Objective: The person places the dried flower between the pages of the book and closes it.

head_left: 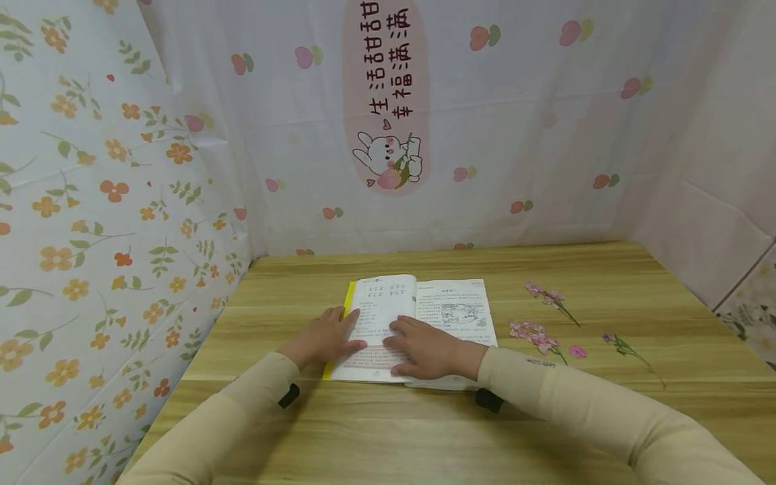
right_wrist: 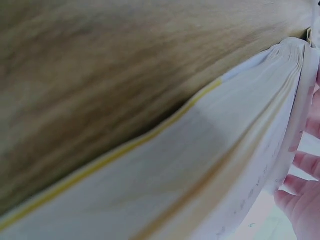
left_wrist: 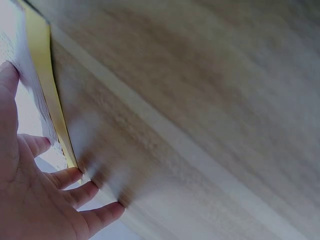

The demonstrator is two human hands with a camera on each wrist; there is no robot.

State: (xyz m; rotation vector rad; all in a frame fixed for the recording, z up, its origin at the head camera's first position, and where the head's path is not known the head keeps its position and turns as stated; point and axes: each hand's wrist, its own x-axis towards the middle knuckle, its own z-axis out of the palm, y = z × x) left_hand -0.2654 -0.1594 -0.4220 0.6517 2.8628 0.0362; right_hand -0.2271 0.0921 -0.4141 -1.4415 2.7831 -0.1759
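Note:
An open book (head_left: 388, 291) with a yellow cover edge lies on the wooden table. Across its left edge rests my left hand (head_left: 324, 335), fingers spread and thumb over the printed page. In the left wrist view, fingertips of the left hand (left_wrist: 45, 200) reach the yellow cover (left_wrist: 44, 65) and the wood beside it. My right hand (head_left: 432, 347) lies over the middle of the book, its fingers reaching past the spine onto the left page. The right wrist view has the book's page block (right_wrist: 225, 135) slightly fanned, with the fingers (right_wrist: 305, 162) on the page beyond.
Right of the book lie sprigs of pink flowers (head_left: 532, 333), another pink sprig (head_left: 545, 294), a loose pink blossom (head_left: 578, 351) and a thin purple-tipped stem (head_left: 630, 350). Patterned cloth (head_left: 515, 135) hangs behind the table (head_left: 364, 431) and along its left side.

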